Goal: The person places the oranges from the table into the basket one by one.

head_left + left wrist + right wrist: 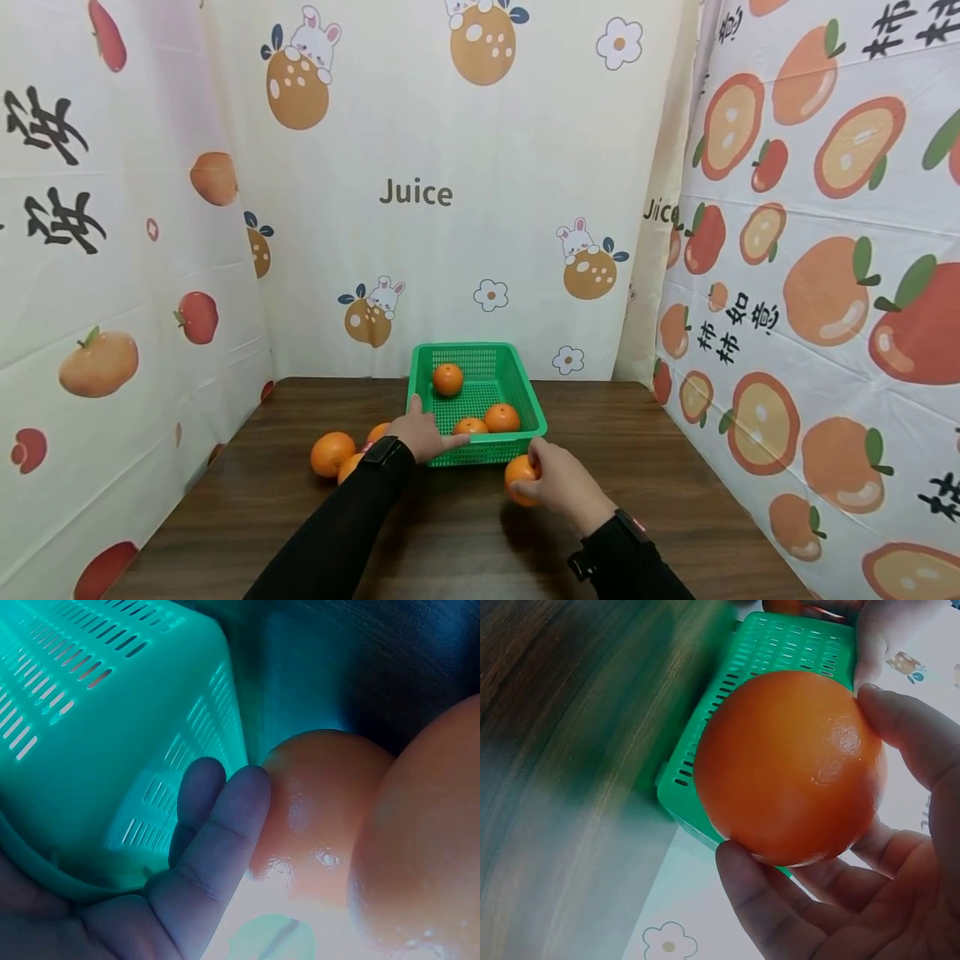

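My right hand [568,487] grips an orange [787,769] between thumb and fingertips, in front of the basket's right front corner. The green plastic basket [528,385] has slotted sides and holds three oranges: one at the back [447,379], two near the front wall. My left hand [422,433] rests at its left front corner, thumb stretched along the front rim and index finger pointing forward along the left side. In the left wrist view, two extended fingers [217,847] lie outside the basket wall, right beside a loose orange [322,802].
Three oranges sit together on the brown wooden table [600,425] left of the basket, the leftmost orange [332,454] in full view and the others partly behind the left arm. Fruit-printed cloth [465,242] hangs at the back and both sides.
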The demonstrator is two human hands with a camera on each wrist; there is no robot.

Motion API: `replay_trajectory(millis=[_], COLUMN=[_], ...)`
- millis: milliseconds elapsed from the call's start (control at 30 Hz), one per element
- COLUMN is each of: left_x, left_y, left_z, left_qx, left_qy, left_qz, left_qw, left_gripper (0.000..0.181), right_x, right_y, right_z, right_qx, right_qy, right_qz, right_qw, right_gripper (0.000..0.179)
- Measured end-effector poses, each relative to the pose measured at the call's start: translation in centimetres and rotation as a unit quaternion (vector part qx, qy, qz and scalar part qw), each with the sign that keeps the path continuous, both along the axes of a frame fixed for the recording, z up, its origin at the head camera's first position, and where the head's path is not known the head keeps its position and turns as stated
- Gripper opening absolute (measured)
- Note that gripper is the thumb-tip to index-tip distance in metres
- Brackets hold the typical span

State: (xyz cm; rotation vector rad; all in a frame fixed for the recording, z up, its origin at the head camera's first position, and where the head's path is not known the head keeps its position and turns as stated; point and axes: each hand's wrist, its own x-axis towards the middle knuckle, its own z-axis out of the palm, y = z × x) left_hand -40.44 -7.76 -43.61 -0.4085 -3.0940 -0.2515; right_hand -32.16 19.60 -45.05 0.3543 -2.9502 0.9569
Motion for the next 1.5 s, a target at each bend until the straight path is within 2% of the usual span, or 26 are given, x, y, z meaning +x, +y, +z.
replay_trajectory(millis=[267, 600, 1100, 1500], left_x=[0.1, -0.3, -1.8, -1.7], left_y=[0.0, -0.1, 0.0, 0.0], left_z=[0.0, -0.4, -2.1, -2.0], left_qx=[0.001, -0.002, 0.003, 0.006], left_qy=[0.005, 0.006, 0.01, 0.016], left_qz=[-0.002, -0.005, 0.008, 0.003], left_qw=[1.0, 1.0, 0.9999, 0.9998], left_gripper=[0.101, 0.1, 0.106, 0.103], right_x=[0.1, 0.2, 0.1, -0.8], right_y=[-0.1, -0.6, -1.6, -1.9], right_z=[0.4, 0.9, 1.4, 1.8], right_qx=[-0.016, -0.069, -0.127, -0.142], right_qy=[0.024, 0.065, 0.089, 0.097], right_qz=[0.001, -0.012, -0.064, -0.069], right_qw=[0.9996, 0.9954, 0.9858, 0.9827], right_gripper=[0.04, 0.04, 0.043, 0.043])
